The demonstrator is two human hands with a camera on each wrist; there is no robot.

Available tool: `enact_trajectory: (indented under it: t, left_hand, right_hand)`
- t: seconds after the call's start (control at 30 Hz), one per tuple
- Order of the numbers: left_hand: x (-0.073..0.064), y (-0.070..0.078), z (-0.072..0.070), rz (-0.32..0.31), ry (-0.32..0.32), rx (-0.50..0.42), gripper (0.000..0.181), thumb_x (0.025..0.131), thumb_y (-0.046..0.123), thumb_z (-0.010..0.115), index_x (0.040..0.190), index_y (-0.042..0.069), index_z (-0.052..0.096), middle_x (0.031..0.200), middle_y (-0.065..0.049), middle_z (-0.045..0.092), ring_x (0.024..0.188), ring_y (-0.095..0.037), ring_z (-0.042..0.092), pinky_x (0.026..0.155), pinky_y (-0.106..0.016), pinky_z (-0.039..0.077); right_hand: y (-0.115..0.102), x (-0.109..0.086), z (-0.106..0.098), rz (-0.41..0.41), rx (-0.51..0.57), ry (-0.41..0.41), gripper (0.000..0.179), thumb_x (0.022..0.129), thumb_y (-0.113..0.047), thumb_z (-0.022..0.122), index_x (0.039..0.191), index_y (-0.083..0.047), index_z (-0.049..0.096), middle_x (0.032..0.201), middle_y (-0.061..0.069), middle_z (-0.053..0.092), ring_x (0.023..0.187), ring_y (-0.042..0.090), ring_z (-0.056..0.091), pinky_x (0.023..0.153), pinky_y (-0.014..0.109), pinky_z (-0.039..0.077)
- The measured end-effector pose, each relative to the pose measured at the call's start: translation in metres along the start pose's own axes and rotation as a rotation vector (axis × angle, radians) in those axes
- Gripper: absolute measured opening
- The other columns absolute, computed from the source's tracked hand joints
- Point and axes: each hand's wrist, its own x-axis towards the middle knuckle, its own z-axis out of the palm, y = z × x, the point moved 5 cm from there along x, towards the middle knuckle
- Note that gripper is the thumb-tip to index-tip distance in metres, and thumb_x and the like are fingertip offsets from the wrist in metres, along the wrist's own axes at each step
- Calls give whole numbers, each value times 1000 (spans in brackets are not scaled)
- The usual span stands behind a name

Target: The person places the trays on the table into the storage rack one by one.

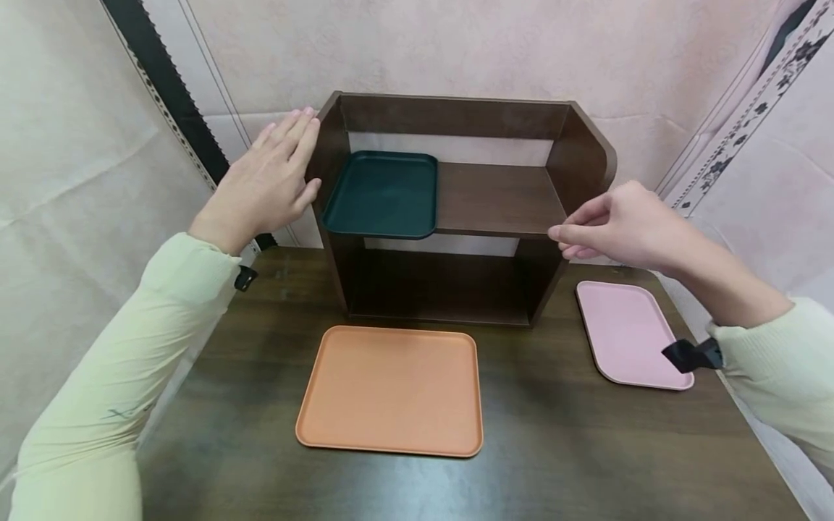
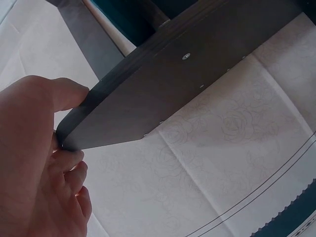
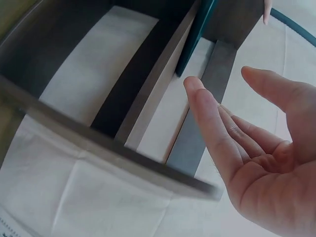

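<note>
A dark brown two-tier wooden shelf (image 1: 502, 199) stands at the back of the table. My left hand (image 1: 267, 177) grips the edge of its left side panel (image 2: 148, 94), thumb on one side and fingers on the other. A dark green tray (image 1: 384, 194) lies on the left part of the upper tier. Near the right side panel, my right hand (image 1: 628, 224) hovers in front of the shelf, holding nothing. In the right wrist view, its thumb and index finger (image 3: 217, 133) are spread apart.
An orange tray (image 1: 391, 391) lies flat on the dark table (image 1: 534, 434) in front of the shelf. To the right, a pink tray (image 1: 628, 336) lies near the table's edge. Pale patterned cloth (image 1: 456, 51) hangs behind and along both sides.
</note>
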Motion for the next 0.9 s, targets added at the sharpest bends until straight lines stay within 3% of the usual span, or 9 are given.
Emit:
enact_trajectory:
  t: [0.2, 0.43, 0.7, 0.9]
  left_hand:
    - [0, -1, -1, -3, 1, -6, 77, 111, 31, 41, 168, -3, 2, 178, -18, -2, 167, -38, 4, 136, -53, 5]
    - [-3, -2, -2, -15, 1, 2, 77, 111, 31, 41, 168, -3, 1, 178, -19, -2, 167, -38, 4, 136, -53, 5]
    - [-4, -3, 0, -21, -10, -7, 77, 111, 31, 41, 168, -3, 1, 179, -18, -3, 167, -38, 4, 136, -53, 4]
    - [-4, -3, 0, -22, -7, -14, 77, 111, 31, 41, 168, -3, 2, 179, -18, -2, 167, -38, 4, 136, -53, 4]
  right_hand:
    - [25, -11, -9, -4, -18, 23, 48, 97, -51, 73, 117, -8, 80, 89, -2, 83, 78, 2, 77, 70, 11, 54]
    - [56, -17, -18, 41, -46, 15, 63, 98, -57, 68, 129, -2, 74, 93, 0, 84, 81, 0, 78, 73, -1, 39]
    - [92, -26, -28, 93, -46, 30, 63, 100, -52, 68, 128, 5, 73, 90, -1, 84, 77, -5, 75, 68, 2, 46]
    - [137, -32, -36, 157, -62, 3, 67, 102, -48, 67, 125, 15, 69, 88, 5, 84, 75, -3, 75, 65, 3, 48]
